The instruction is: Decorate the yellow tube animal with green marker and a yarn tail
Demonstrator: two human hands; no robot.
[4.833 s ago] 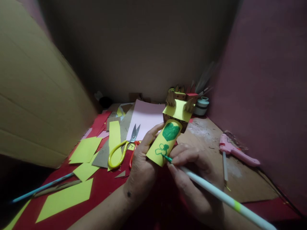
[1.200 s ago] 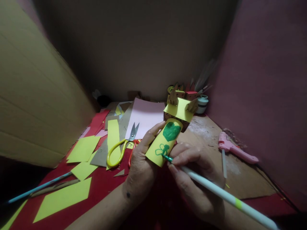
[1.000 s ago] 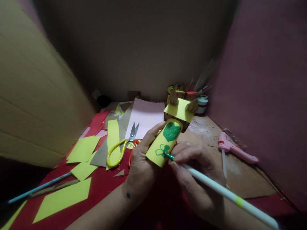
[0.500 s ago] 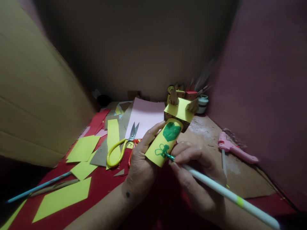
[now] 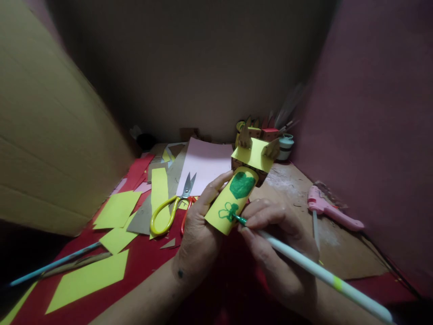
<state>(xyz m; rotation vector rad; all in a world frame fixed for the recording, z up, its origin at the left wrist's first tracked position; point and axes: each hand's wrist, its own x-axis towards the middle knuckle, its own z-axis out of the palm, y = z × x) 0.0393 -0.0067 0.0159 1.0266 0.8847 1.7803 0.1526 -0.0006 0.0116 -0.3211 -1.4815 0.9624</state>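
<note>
My left hand (image 5: 199,225) is wrapped around a yellow paper tube (image 5: 216,211), tilted with its upper end away from me. A filled green heart (image 5: 242,185) and an outlined, partly coloured green flower (image 5: 228,211) mark its side. At the tube's top sits a box-like head (image 5: 253,153) with a yellow top and two brown cardboard ears. My right hand (image 5: 277,243) pinches a white-barrelled green felt-tip pen (image 5: 304,261) near its tip, which touches the flower's right side. The left palm and some fingers are hidden behind the tube.
Yellow-and-red-handled scissors (image 5: 176,203) lie left of my hands, near yellow paper pieces (image 5: 118,210) and a pink sheet (image 5: 206,164). At right a pink glue gun (image 5: 333,212) rests on cardboard (image 5: 352,257). A small pale jar (image 5: 285,146) stands behind.
The pen tip has shifted very slightly on the flower, with a little more green on its right side. My left hand and the tube look still.
</note>
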